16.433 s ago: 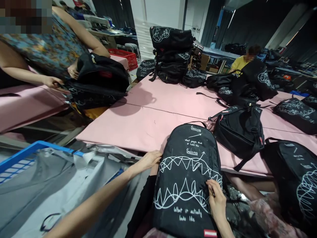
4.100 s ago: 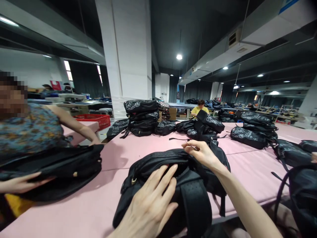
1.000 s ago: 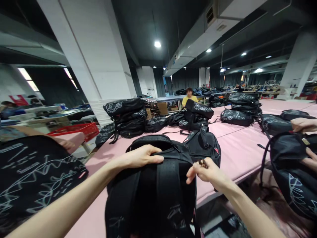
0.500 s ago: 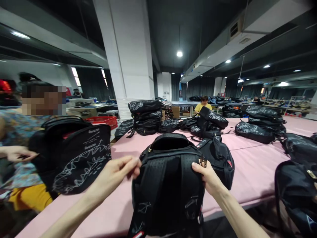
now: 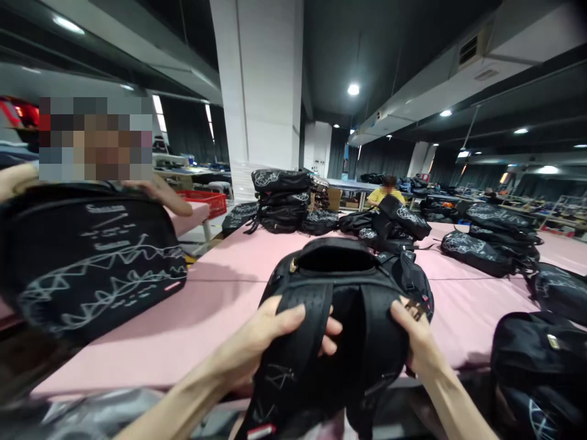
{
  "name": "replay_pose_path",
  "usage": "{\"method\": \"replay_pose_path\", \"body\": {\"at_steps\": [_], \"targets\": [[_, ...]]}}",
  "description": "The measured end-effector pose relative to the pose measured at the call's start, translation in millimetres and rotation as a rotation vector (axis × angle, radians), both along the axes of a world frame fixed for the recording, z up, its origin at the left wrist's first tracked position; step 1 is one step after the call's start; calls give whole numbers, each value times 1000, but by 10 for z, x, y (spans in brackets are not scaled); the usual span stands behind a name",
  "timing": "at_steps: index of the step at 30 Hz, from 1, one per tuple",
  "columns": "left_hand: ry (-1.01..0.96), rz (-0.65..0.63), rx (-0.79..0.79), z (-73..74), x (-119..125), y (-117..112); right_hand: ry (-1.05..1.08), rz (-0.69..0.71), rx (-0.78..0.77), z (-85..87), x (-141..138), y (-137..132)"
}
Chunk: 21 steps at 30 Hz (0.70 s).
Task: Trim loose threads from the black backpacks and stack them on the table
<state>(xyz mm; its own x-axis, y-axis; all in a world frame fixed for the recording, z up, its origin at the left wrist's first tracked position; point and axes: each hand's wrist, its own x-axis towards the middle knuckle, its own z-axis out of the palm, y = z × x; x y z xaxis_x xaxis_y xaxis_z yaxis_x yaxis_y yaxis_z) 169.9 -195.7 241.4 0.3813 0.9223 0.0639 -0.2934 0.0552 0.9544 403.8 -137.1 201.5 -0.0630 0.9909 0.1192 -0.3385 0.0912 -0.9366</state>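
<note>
Gripping black backpack [image 5: 342, 318] with both hands [image 5: 343, 339].

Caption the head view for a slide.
Left hand and right hand grip an open-topped black backpack, straps facing the camera, at a pink table; stacked backpacks beyond.

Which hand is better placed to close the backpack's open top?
Probably the right hand: its fingers sit at a metal pull on the backpack, while the left hand grips a shoulder strap.
</note>
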Motion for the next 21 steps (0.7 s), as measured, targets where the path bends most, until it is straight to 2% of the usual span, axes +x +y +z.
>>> {"method": "replay_pose_path", "body": {"at_steps": [2,4,6,7,8,9,11,12,14,16,17,18,19,21], "targets": [[-81,9,8,239,15,-101,31,-88,16,201,-21,-64],[-146,65,4,466,47,-47,27,-174,56,394,-93,34],[-202,141,-19,536,66,183,-21,-162,84,451,-204,270],[-226,172,-48,470,59,342,-51,-121,78,392,-266,410],[-241,189,-94,325,37,506,-81,-71,52,263,-326,543],[-245,199,-166,103,2,657,-114,-18,16,66,-379,653],[-223,228,-355,-531,-96,853,-179,35,-49,-499,-451,762],[-204,244,-430,-901,-147,878,-225,57,-89,-831,-466,752],[-162,323,-553,-1623,-229,782,-317,40,-201,-1483,-455,624],[-185,316,-660,-2178,-272,576,-387,101,-295,-1989,-414,435],[-206,303,-690,-2364,-281,473,-408,129,-329,-2161,-392,351],[-228,288,-703,-2490,-285,389,-421,151,-356,-2280,-374,289],[-245,277,-703,-2566,-287,331,-427,160,-376,-2352,-361,251],[-266,260,-688,-2618,-290,295,-427,159,-409,-2401,-350,241]]}}
